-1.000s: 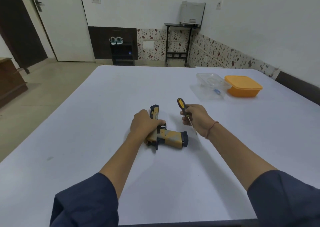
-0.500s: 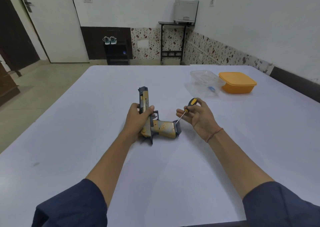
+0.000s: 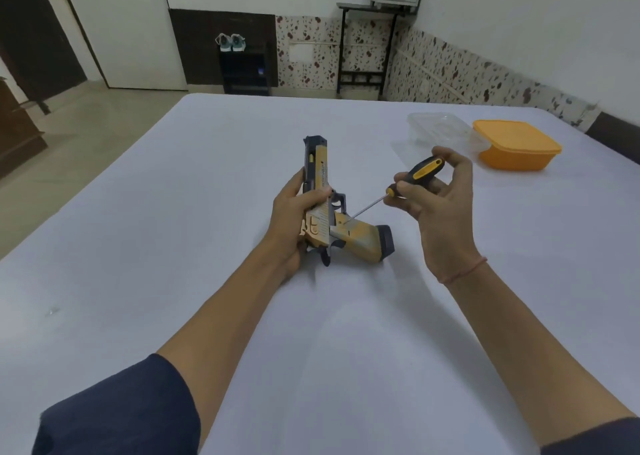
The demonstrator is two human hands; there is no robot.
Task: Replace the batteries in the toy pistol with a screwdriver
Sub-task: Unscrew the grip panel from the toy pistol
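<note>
The toy pistol [image 3: 349, 238], yellow with dark blue trim, lies on its side on the white table [image 3: 173, 212], barrel pointing away from me and grip to the right. My left hand [image 3: 294, 219] grips it around the slide and frame. My right hand [image 3: 436, 198] pinches a screwdriver [image 3: 414, 177] by its black and yellow handle. Its thin metal shaft slants down to the left, and the tip rests on the upper part of the pistol's grip, just behind the trigger guard.
A clear plastic container [image 3: 440, 130] and an orange lidded box [image 3: 516, 144] stand at the table's far right. Beyond the table are a small black stand with shoes [image 3: 231, 42] and a dark-legged side table [image 3: 367, 38] by the wall.
My right hand has turned the screwdriver from upright to slanting down and brought its tip onto the pistol's grip. My left hand has swung the pistol's barrel away from me.
</note>
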